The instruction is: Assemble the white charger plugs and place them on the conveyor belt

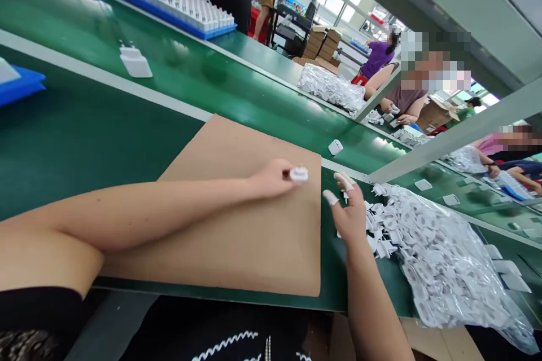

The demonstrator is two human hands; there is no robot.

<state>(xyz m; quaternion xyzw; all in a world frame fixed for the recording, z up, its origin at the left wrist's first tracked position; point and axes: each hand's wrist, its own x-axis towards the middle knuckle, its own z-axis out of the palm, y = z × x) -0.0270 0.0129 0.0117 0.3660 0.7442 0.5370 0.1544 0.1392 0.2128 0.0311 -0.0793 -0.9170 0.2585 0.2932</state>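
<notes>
Center: left hand [275, 176], fingers pinching a small white part [298, 174] above the cardboard sheet [228, 225]. Right of center: right hand [350, 211], fingers spread, beside loose white pieces [381, 225].

The bare left arm [169, 208] stretches rightward, left hand [275, 177] curled closed; the open right hand [352, 217] holds its thumb [331, 198] apart from raised fingers [346, 181].

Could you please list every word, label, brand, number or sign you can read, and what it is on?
No text can be read. The cardboard sheet shows no print; any marks on the white piece in the left hand are too small to read.
</notes>
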